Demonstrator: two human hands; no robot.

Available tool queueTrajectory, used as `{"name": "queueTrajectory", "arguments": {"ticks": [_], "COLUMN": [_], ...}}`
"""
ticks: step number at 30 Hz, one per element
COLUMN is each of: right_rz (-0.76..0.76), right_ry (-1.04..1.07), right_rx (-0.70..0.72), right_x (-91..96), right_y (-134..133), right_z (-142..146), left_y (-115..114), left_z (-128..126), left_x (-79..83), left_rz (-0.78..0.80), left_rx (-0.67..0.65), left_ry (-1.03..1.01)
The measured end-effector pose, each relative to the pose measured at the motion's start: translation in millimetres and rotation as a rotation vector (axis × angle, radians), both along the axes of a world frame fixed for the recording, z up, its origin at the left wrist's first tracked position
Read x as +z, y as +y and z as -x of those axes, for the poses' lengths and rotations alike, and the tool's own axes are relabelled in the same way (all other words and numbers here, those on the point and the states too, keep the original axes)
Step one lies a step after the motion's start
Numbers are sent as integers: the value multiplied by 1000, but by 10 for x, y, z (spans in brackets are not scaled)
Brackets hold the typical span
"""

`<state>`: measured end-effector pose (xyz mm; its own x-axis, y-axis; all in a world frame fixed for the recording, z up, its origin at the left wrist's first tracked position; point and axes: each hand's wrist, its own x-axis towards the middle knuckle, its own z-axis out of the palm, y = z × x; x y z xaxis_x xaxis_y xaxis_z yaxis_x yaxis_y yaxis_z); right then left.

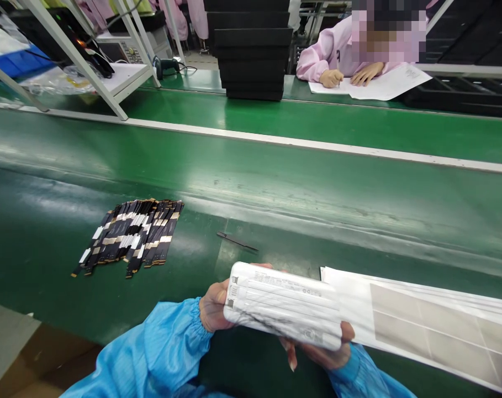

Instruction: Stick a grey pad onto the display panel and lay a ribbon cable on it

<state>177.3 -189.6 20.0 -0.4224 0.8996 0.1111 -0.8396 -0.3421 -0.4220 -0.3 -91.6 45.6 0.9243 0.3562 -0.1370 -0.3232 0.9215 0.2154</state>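
Note:
A white slab-like plastic device (284,304) with rounded corners is held up over the near edge of the green bench. Fine print runs along its top face, and small dark marks or slots show at its left end. My left hand (215,307) is closed around the left end, its fingers partly hidden behind the device. The right end rests in my right hand (329,351), thumb at the corner and fingers beneath. Beyond the device lies a thin dark tool (237,241). White sheets with grey panels (433,326) lie just right of my right hand.
A spread pile of dark flat ribbon cables (130,235) lies on the left of the bench (35,221). Across a white rail (275,142) stand stacked black trays (253,55) and a white metal rack (130,83). A co-worker in pink writes on papers (375,85).

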Motion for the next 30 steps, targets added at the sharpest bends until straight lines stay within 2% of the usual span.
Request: {"name": "queueTrajectory", "arguments": {"ticks": [3,5,9,14,23,30], "right_rz": [19,19,-7,-42,-5,-10], "right_ry": [-12,11,56,57,-12,-14], "right_rx": [-9,-13,-12,-36,-15,-3], "right_x": [14,19,-21,-104,-68,15], "right_y": [4,14,29,-1,-7,8], "right_z": [0,4,19,20,26,9], "left_y": [6,18,27,-17,-23,-27], "left_z": [-3,14,45,66,67,79], "left_x": [9,-26,-104,-145,-189,-160], "left_rz": [-31,-36,-19,-92,-53,-45], "left_rx": [-10,34,35,175,137,147], "left_ry": [-48,5,58,120,49,98]}}
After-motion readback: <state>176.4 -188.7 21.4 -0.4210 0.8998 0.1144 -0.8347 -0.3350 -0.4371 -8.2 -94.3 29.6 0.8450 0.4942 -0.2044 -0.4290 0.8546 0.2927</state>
